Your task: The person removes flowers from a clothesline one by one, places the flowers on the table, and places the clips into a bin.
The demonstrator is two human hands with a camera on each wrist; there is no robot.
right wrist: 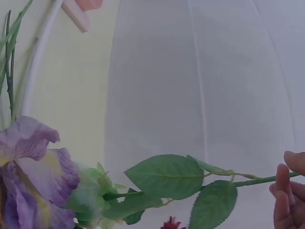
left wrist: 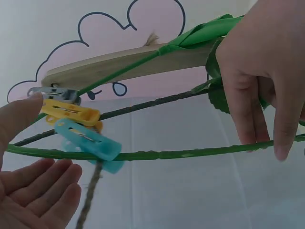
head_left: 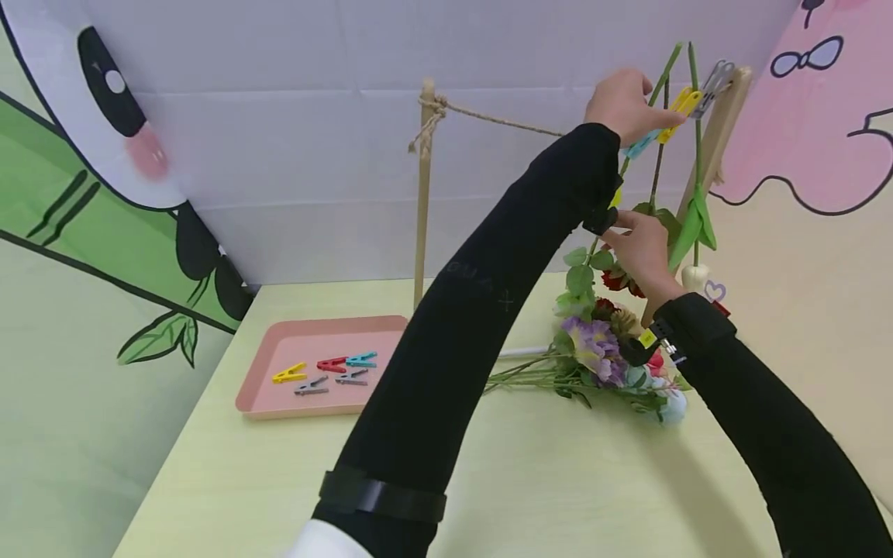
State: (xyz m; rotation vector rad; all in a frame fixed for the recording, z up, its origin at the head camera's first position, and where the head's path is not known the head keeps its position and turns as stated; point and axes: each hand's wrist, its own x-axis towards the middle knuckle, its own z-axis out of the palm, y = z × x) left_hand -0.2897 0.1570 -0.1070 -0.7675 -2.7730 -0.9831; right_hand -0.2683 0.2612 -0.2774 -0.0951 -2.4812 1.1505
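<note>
My left hand [head_left: 628, 105] is raised beside the rope; in the left wrist view its thumb and fingers [left wrist: 43, 188] are spread apart around the clips. A light-blue clothespin [left wrist: 93, 140] clamps a green flower stem [left wrist: 181, 154] to the rope [left wrist: 89, 198]. Beside it, a yellow clothespin [left wrist: 71, 112] and a grey clothespin [left wrist: 55, 94] hold two other stems. Lower down, my right hand [head_left: 642, 248] pinches the green stem between thumb and fingers. Leaves [right wrist: 167, 176] grow on this stem in the right wrist view. The hanging flower heads are partly hidden behind the hand.
A pink tray [head_left: 254, 391] with several clothespins stands on the table at left. Loose flowers [head_left: 596, 353] lie on the table below my right hand. The rope runs between a left wooden post [head_left: 422, 209] and a right wooden post [head_left: 718, 132].
</note>
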